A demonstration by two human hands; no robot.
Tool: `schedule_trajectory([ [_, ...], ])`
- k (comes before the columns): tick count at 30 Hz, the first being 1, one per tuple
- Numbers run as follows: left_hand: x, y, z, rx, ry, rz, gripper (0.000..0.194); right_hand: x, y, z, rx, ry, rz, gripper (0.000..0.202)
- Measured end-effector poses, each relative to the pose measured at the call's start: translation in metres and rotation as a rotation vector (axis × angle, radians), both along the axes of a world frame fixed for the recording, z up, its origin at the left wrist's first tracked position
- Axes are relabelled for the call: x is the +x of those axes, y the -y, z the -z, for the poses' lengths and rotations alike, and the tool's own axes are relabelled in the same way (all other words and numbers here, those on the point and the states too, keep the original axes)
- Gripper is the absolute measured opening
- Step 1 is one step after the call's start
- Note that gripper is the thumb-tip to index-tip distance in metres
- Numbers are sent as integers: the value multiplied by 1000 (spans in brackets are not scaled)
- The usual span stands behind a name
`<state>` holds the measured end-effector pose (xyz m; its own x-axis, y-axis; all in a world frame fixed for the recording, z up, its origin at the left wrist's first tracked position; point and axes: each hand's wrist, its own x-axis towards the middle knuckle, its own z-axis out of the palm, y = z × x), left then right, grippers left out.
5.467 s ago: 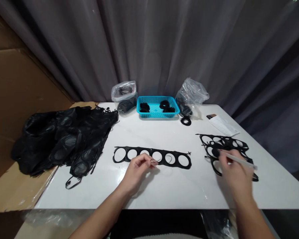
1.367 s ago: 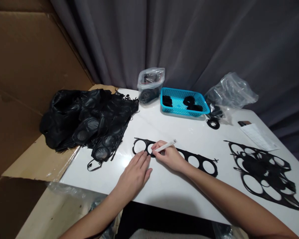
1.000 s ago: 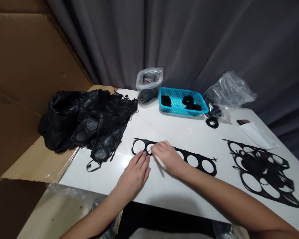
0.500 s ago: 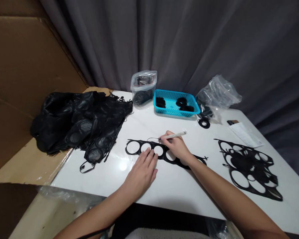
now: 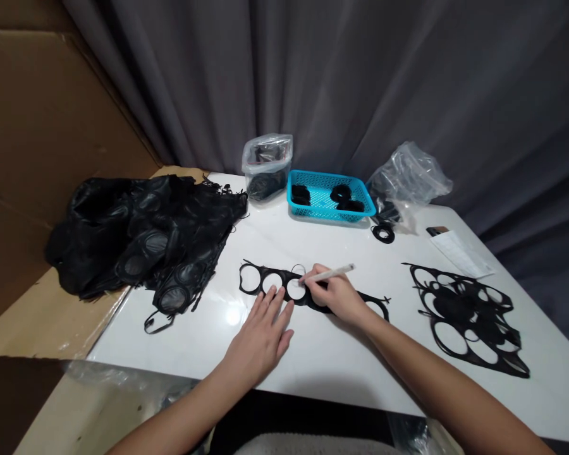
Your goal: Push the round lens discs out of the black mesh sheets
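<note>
A black strip [image 5: 260,278] with a row of round holes lies flat on the white table. My left hand [image 5: 260,335] rests with its fingers spread on the strip's lower edge, near the second and third holes. In my right hand [image 5: 334,294] is a slim white pen-like tool [image 5: 334,272], its tip at the upper right of the third hole. My right hand covers part of the strip. A thin dark loop [image 5: 298,270] stands out from the strip's top edge beside the tool's tip.
Black perforated sheets [image 5: 171,240] are heaped at the left by a cardboard box [image 5: 52,114]. Behind are a bagged container [image 5: 267,167], a blue basket [image 5: 330,215] and a plastic bag [image 5: 412,177]. More cut-out strips [image 5: 474,316] lie at the right.
The tool's tip in my right hand has moved down from the strip's top edge to the third hole. The view has shifted slightly, and my left hand stays on the strip.
</note>
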<state>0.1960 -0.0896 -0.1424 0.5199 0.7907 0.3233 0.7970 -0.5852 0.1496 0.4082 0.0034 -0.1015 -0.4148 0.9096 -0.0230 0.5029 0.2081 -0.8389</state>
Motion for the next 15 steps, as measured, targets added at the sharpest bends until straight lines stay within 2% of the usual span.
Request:
schedule_trajectory([
  [4, 2, 0, 0, 30, 6, -1, 47, -7, 23, 3, 28, 25, -76, 12],
  [15, 6, -1, -3, 47, -7, 6, 45, -8, 21, 11, 192, 34, -156, 11],
])
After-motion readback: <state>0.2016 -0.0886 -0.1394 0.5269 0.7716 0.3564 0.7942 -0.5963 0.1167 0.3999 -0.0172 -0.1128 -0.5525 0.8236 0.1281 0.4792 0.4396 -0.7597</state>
